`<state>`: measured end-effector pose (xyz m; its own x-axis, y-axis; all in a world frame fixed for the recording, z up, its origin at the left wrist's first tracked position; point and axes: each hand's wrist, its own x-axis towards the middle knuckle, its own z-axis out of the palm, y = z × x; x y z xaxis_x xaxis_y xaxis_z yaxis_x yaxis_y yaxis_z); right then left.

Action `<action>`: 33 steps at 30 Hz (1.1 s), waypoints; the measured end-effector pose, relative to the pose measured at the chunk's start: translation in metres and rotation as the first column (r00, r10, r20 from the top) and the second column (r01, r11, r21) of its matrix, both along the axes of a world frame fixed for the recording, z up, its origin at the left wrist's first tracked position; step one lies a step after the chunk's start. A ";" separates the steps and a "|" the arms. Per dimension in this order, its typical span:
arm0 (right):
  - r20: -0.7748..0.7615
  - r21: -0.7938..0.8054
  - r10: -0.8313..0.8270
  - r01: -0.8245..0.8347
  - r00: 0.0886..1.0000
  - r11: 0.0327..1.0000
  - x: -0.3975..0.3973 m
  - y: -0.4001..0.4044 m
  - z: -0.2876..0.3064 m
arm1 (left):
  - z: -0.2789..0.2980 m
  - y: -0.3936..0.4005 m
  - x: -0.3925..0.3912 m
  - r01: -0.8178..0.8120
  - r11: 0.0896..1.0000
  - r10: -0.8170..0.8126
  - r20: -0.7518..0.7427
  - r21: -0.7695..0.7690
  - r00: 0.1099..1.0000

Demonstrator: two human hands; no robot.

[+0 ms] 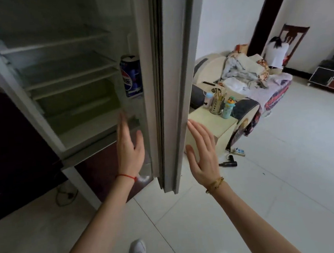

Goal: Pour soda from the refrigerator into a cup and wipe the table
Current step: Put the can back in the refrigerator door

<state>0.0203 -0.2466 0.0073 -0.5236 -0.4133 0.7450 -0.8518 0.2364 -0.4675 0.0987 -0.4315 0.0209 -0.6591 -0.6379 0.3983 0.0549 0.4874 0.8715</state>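
Observation:
The refrigerator (pixel 38 80) stands open, its shelves bare. A blue soda can (pixel 131 76) stands upright in the rack on the inside of the open door (pixel 167 66). My left hand (pixel 129 147) reaches into the opening below the can, fingers straight, holding nothing. My right hand (pixel 201 153) is raised with straight fingers on the outer side of the door edge, just beside it; contact is unclear. A small cream table (pixel 211 120) stands behind the door.
On the small table stand a utensil holder (pixel 216 102) and a child's bottle (pixel 228 107). A sofa (pixel 248 76) piled with bedding sits behind it. A hair dryer (pixel 228 162) and power strip (pixel 238 152) lie on the tiled floor. A person is at the far right.

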 end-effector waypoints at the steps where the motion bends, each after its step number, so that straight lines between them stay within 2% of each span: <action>1: -0.028 0.022 0.034 -0.033 0.999 0.999 0.003 -0.007 0.000 | 0.002 -0.002 0.006 -0.017 0.999 0.017 0.008 0.030 1.000; 9: -0.146 0.215 0.270 -0.236 0.952 0.948 0.018 -0.074 0.006 | 0.001 -0.016 0.047 -0.007 0.946 -0.008 0.044 0.325 0.999; 14: -0.124 0.288 0.379 -0.332 0.917 0.898 0.028 -0.121 0.009 | -0.001 -0.038 0.064 -0.107 0.919 0.088 0.065 0.379 0.994; 19: -0.096 0.341 0.461 -0.406 0.882 0.848 0.038 -0.172 0.013 | -0.004 -0.074 0.079 -0.194 0.901 0.183 0.065 0.389 0.981; 24: -0.065 0.348 0.516 -0.465 0.854 0.814 0.050 -0.228 0.015 | -0.008 -0.113 0.090 -0.185 0.907 0.192 0.021 0.378 0.981; 33: -0.093 0.343 0.492 -0.436 0.866 0.832 0.063 -0.326 0.014 | -0.017 -0.211 0.104 -0.221 0.923 0.215 0.054 0.314 0.975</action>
<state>0.0837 -0.5727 0.0209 -0.0898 -0.7925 0.6033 -0.9554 -0.1025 -0.2768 0.2026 -0.6424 0.0043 -0.4948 -0.8574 0.1420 -0.0386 0.1849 0.9820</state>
